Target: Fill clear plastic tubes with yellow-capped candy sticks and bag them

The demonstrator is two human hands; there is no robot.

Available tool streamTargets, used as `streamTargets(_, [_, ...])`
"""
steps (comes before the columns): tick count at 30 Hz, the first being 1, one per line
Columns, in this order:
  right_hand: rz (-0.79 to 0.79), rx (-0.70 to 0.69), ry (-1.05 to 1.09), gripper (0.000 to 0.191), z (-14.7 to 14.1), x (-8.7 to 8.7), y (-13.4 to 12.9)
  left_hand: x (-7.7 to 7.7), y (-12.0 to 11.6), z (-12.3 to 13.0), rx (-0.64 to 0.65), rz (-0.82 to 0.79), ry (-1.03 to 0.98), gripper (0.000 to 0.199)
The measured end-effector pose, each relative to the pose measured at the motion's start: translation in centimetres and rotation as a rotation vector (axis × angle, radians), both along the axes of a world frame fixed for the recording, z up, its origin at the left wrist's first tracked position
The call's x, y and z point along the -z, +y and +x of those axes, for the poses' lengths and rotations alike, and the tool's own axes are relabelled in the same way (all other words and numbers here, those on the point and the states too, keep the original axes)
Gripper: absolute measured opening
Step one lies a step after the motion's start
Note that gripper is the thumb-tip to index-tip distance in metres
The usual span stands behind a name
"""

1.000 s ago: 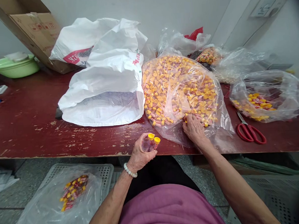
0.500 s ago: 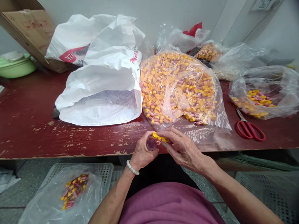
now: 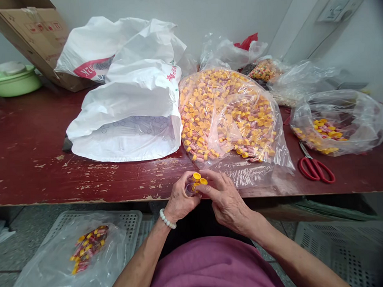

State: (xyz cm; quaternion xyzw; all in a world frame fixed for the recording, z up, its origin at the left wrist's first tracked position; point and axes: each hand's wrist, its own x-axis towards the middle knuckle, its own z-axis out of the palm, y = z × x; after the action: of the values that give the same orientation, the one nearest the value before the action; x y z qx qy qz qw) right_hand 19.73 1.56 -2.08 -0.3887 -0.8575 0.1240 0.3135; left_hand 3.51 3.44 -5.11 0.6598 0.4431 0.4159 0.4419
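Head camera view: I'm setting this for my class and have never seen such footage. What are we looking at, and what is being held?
This picture comes from a camera worn on a person's head, looking down at their own bare hands; no machine is involved. The left hand, with a white bead bracelet, and the right hand together hold small clear tubes with yellow caps. On the dark red worktop lie a white sack, a clear plastic bag packed with small yellow and pink pieces, and red-handled scissors.
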Motion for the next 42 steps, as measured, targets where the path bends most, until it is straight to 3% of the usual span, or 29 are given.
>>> streamTargets(3, [-0.026, 0.023, 0.050, 0.049, 0.4, 0.8, 0.8, 0.0, 0.1, -0.5, -0.039, -0.056, -0.048, 0.040])
streamTargets(6, [-0.028, 0.273, 0.117, 0.032, 2.7, 2.2, 3.4, 0.0, 0.2, -1.7, -0.119, -0.143, -0.084, 0.045])
streamTargets(9, [0.014, 0.557, -0.050, 0.026, 5.3, 4.3, 6.8, 0.2, 0.2, -3.0, -0.174, -0.170, -0.060, 0.046])
streamTargets(11, [0.036, 0.592, -0.186, 0.030, 6.3, 5.4, 8.6, 0.4, 0.1, -3.4, -0.175, -0.153, -0.049, 0.045])
streamTargets(15, [0.019, 0.501, -0.398, 0.036, 6.6, 5.8, 10.3, 0.7, -0.1, -2.7, -0.131, -0.115, -0.074, 0.045])
streamTargets(21, [-0.002, 0.538, -0.495, 0.020, 8.0, 5.6, 10.1, 0.6, -0.1, -1.7, -0.113, -0.041, -0.001, 0.044])
streamTargets(24, [-0.015, 0.529, -0.351, 0.018, 8.7, 5.6, 9.0, 0.4, -0.1, -1.6, -0.115, -0.007, 0.053, 0.042])
streamTargets(27, [-0.058, 0.487, -0.036, 0.018, 7.7, 4.0, 6.7, 0.3, 0.0, -1.3, -0.091, 0.011, 0.084, 0.041])
streamTargets(30, [-0.109, 0.270, 0.176, 0.016, 5.1, 1.1, 3.8, 0.1, 0.0, -0.8, -0.051, 0.043, 0.113, 0.042])
streamTargets(33, [-0.105, 0.015, 0.199, 0.019, 2.1, -1.5, 1.4, -0.3, 0.1, -0.2, -0.007, 0.089, 0.162, 0.040])
streamTargets(36, [-0.099, -0.123, 0.163, 0.028, 0.3, -2.6, 0.4, -0.6, 0.1, 0.3, -0.002, 0.106, 0.213, 0.036])
streamTargets(38, [-0.099, -0.134, 0.177, 0.034, 0.1, -2.6, 0.3, -0.6, 0.0, 0.3, -0.002, 0.113, 0.222, 0.034])
streamTargets(42, [-0.053, -0.012, 0.224, 0.036, 0.1, -1.7, 0.2, -0.4, -0.1, 0.2, 0.002, 0.108, 0.170, 0.042])
